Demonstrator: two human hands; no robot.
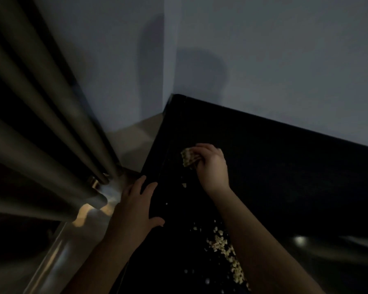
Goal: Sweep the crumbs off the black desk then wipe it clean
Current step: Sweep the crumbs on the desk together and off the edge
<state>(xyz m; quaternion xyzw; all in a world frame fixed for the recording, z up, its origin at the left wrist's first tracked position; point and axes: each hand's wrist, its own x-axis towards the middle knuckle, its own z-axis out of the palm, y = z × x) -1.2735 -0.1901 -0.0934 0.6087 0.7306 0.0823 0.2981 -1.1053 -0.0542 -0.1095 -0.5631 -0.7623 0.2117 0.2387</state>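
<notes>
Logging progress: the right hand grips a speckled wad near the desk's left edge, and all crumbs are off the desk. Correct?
No. The head view shows crumbs lying on the black desk. The right hand does grip the wad.

Black desk (285,166) cut by right edge; crumbs (220,244) partly under forearm (261,240); pale scrap (187,157) in right hand (212,166) unidentifiable, too dim.

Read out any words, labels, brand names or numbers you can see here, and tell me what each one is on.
No text can be read anywhere in this view.
Desk: plain black, no label or mark.
Wall: bare.
Pale piece held in the right hand: speckled, and too dim and blurred to show any print.
Crumbs: no writing.
</notes>
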